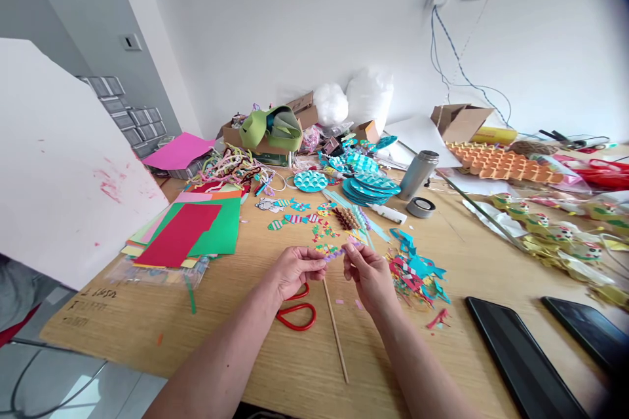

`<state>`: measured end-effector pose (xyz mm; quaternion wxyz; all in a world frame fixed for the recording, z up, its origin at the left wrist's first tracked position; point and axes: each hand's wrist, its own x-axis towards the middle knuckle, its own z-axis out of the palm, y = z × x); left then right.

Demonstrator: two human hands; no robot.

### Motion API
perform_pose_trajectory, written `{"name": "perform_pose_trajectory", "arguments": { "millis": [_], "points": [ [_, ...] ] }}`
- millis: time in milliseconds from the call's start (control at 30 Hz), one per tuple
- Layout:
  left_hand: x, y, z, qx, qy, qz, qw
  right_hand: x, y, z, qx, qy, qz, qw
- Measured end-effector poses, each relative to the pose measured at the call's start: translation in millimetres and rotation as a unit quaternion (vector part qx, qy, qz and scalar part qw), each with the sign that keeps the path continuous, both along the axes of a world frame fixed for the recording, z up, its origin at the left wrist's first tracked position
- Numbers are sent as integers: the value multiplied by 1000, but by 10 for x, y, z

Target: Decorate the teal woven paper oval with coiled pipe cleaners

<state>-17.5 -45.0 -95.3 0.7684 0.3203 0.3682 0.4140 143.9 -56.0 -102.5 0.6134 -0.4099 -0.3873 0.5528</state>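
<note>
The left hand (303,268) and right hand (368,273) pinch a twisted purple strip (335,255) over the counter (147,321), near red scissors (298,306) and a stick (336,334).

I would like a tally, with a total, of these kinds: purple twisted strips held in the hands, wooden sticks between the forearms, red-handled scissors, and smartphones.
Purple twisted strip: 1
Wooden stick: 1
Red-handled scissors: 1 pair
Smartphones: 2
Total: 5
</note>
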Motion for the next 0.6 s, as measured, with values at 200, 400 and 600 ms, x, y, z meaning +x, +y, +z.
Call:
{"name": "perform_pose_trajectory", "arguments": {
  "millis": [200,400,600],
  "points": [
    [0,-2,11,3,6,-12,1000,2,-4,35,-11,9,-17,1000],
    [-3,-7,3,15,7,-21,1000,1,5,38,-28,38,-19,999],
    [-7,-15,-11,12,-7,-54,998,11,4,63,-36,53,-5,998]
  ]
}}
